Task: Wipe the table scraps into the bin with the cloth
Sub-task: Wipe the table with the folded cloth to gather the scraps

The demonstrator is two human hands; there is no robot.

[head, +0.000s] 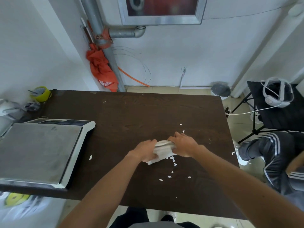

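While the left hand (144, 150) and right hand (182, 145) are each gripping an end of the cloth (164, 149), right of centre on the table (148, 112), scraps (174, 164) are lying just beside it. Wiping is seemingly only starting; the next move is calling for dragging them toward the bin (221, 90) beyond the far right corner.

The table (148, 112) is dark wood, matt, with visible grain. The cloth (164, 145) is soft pale fabric with ribbed folds. The scraps (175, 164) look like torn white paper. The scale (41, 152) has a dull brushed-metal plate in a smooth white plastic frame. The pipe (112, 63) is matt grey metal.
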